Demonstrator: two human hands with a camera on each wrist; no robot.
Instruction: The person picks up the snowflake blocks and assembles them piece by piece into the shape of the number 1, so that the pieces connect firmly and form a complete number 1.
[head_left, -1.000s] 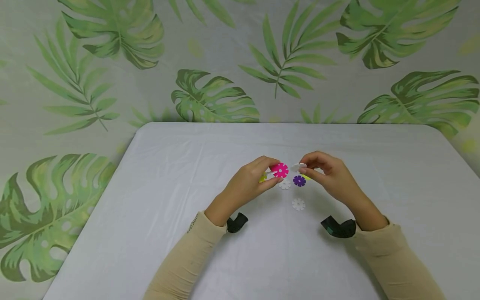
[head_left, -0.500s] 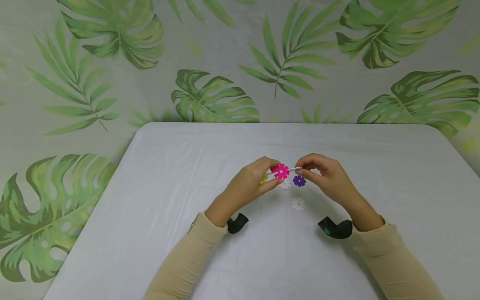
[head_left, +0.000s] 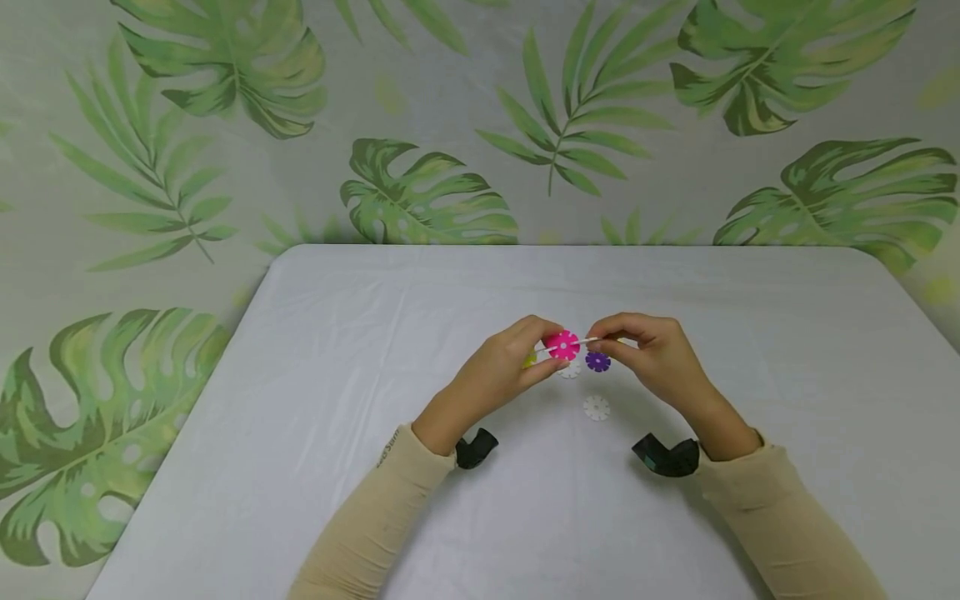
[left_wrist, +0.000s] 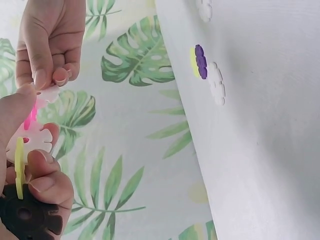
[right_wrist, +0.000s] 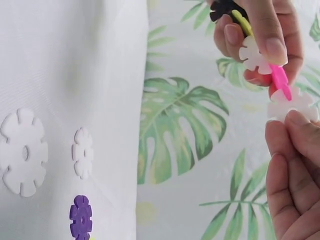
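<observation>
My left hand [head_left: 498, 358] grips a chain of notched interlocking discs, thumb and forefinger at the pink disc [head_left: 562, 345]. Behind the pink disc in that chain come a white disc [left_wrist: 35, 140], a yellow disc [left_wrist: 19, 167] and a black disc [left_wrist: 32, 217], partly covered by fingers. Between thumb and fingers, my right hand [head_left: 652, 346] pinches another white disc [right_wrist: 292, 102]. This disc stands edge-on against the pink disc's right side, crossing it at an angle; how deep their slots engage cannot be told.
On the white table [head_left: 300, 375], beneath the hands, lie a purple disc [head_left: 597, 362], a white disc [head_left: 572, 370] and a nearer white disc [head_left: 597, 407]. A yellow disc [left_wrist: 194, 61] lies beside the purple one. A leaf-patterned backdrop [head_left: 420, 75] rises behind the table.
My right hand has moved left and slightly down, turning its white disc edge-on and bringing it against the pink disc. The left hand has stayed nearly still.
</observation>
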